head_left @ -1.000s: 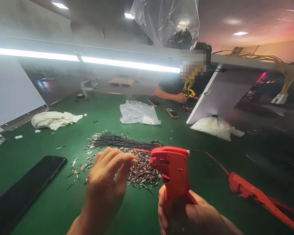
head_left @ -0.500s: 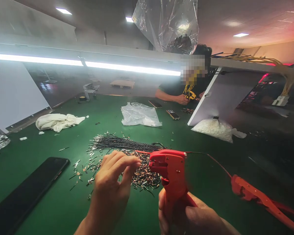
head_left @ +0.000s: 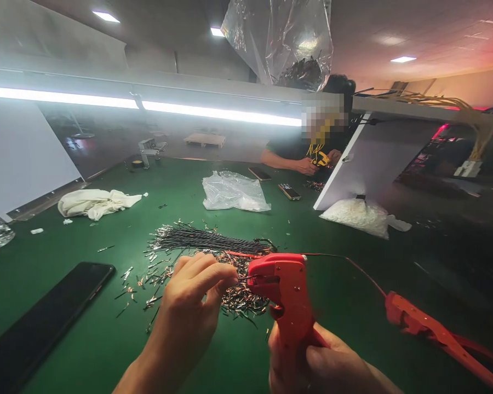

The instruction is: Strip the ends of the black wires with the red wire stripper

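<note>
My left hand (head_left: 197, 306) pinches a thin black wire (head_left: 245, 278) between thumb and forefinger. The wire's far end lies at the jaws of a red wire stripper (head_left: 285, 290). Around the stripper's handle my right hand (head_left: 332, 361) is wrapped, below the jaws. Behind both hands lies a bundle of black wires (head_left: 201, 239) with bare ends at the left. A heap of short black and copper-coloured scraps (head_left: 246, 303) spreads beneath the jaws and around my left hand. A small dark piece (head_left: 267, 334) shows just left of the handle.
A dark phone (head_left: 49, 323) lies at the left. Another red tool (head_left: 435, 328) is at the right. Farther back are a white cloth (head_left: 94, 204), a clear bag (head_left: 234, 191), and a bag of white pieces (head_left: 359, 216). Across the table, a person's hand (head_left: 308, 166) holds a yellow tool.
The stripper has shifted slightly left, and its jaw area looks different. A small dark piece now shows beside the handle. My left hand keeps its pinch.
</note>
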{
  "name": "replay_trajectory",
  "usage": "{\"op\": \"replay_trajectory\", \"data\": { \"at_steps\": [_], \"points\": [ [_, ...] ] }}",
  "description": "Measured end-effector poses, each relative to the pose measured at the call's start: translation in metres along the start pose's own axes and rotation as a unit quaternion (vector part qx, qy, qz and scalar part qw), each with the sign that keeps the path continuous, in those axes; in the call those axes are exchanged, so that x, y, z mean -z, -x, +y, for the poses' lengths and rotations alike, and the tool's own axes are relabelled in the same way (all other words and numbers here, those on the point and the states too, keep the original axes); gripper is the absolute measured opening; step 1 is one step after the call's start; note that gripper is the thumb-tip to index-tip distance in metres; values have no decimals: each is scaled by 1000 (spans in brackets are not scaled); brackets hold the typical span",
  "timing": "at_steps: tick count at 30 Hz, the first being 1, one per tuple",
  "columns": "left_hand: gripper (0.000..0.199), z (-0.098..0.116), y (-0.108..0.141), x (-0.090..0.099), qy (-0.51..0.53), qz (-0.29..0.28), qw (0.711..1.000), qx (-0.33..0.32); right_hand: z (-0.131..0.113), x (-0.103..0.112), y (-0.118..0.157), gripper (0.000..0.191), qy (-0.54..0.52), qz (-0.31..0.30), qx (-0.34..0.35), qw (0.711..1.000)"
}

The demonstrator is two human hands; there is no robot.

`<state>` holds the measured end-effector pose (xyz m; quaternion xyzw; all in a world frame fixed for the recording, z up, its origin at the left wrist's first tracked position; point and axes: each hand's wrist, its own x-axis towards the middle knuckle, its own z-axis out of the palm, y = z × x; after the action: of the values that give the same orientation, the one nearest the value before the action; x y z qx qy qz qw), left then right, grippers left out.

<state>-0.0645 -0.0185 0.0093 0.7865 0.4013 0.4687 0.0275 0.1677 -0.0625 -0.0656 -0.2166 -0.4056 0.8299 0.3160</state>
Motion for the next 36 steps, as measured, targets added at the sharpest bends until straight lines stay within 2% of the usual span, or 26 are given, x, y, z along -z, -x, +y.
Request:
{"op": "replay_trajectory", "data": {
  "at_steps": [4, 8, 11, 17, 23, 27, 34, 36],
  "points": [
    [18, 1, -2, 2, -16, -5, 1000, -13, -2, -4, 4, 51, 11, 13, 19, 1000],
    [18, 1, -4, 3, -16, -3, 1000, -18, 4, 4, 3, 50, -3, -17, -11, 1000],
    [19, 0, -6, 4, -11, -7, 1000, -23, 9, 9, 3, 48, -20, -17, -22, 999],
    [16, 0, -6, 4, 13, 0, 1000, -23, 6, 3, 6, 47, -11, 13, 11, 1000],
    [11, 2, -7, 6, 24, -11, 999, -18, 11, -2, 3, 39, -40, 15, 26, 999],
    [8, 3, -5, 6, 41, -14, 999, 4, 16, -6, 2, 35, -90, 69, 70, 991],
    [12, 3, 0, -1, 58, -42, 997, 28, 8, -11, 4, 32, -130, 87, 64, 986],
    [12, 3, 2, -1, 61, -40, 997, 30, 7, -9, 4, 33, -122, 63, 73, 988]
  ]
}}
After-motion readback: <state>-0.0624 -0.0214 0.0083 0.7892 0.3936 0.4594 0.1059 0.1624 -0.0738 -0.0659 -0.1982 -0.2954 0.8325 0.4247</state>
